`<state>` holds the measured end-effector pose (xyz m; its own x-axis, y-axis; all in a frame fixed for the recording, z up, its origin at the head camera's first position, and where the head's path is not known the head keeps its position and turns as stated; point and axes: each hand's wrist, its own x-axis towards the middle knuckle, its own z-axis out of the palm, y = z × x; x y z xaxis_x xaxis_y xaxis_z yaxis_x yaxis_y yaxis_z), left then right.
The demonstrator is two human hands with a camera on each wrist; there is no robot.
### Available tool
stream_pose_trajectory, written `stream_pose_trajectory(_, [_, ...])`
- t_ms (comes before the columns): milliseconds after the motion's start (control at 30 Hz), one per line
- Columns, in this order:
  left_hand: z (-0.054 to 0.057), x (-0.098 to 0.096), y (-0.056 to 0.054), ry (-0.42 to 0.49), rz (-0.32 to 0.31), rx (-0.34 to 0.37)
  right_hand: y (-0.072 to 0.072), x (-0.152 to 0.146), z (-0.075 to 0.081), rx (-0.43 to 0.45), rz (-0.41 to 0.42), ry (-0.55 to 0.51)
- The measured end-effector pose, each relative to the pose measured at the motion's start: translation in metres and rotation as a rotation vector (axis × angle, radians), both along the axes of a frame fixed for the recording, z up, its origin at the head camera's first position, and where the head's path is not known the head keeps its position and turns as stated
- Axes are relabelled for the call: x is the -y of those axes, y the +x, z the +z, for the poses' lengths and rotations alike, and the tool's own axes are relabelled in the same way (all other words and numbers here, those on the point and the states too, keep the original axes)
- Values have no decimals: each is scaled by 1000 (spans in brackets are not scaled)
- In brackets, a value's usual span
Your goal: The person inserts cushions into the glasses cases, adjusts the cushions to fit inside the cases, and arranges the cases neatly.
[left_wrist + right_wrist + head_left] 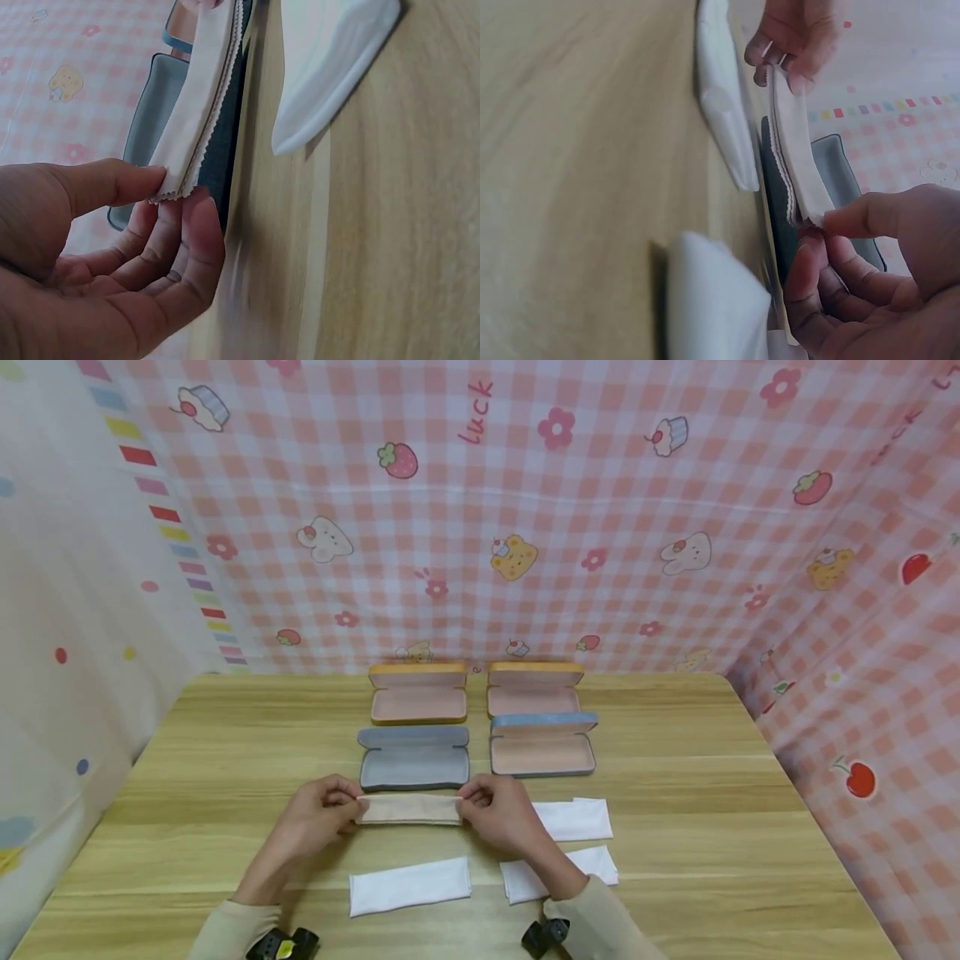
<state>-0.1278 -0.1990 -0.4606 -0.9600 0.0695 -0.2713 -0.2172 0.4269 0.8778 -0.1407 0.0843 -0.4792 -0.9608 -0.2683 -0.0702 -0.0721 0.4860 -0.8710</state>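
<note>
Both hands hold a folded cream cloth with zigzag-cut edges [411, 808] stretched level between them, just in front of the open grey glasses case [415, 768]. My left hand [315, 814] pinches its left end between thumb and fingers; in the left wrist view the thumb lies on top of the folded layers [196, 105]. The right end is pinched by my right hand [498, 814], its thumb over the cloth [799, 150] in the right wrist view. The grey case has its lid raised, and its inside shows no contents.
Behind stand two orange-edged open cases [418, 703] [534, 700], and a blue-lidded open case [542, 753] sits right of the grey one. Folded white cloths lie nearer: one at front left [409, 887], two at right [573, 820] [596, 864], partly under my right arm. A checked curtain [450, 527] hangs behind the table.
</note>
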Motion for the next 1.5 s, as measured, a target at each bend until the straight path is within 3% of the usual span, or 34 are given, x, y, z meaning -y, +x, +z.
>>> stream_pose_trajectory(300, [-3, 1, -4, 99, 48, 29, -2, 1, 0, 94, -35, -161])
stream_pose_trajectory(467, [-2, 1, -10, 129, 88, 47, -8, -1, 4, 80, -51, -166])
stream_pose_trajectory(700, [0, 3, -19, 157, 93, 41, -16, -2, 8, 123, -100, -182])
stream_pose_trajectory(1033, [0, 4, -29, 78, 143, 26, -27, 6, 8, 117, -172, -149])
stream_pose_trajectory(1500, [0, 0, -44, 2, 191, -24, -41, 18, 11, -15, -252, -75])
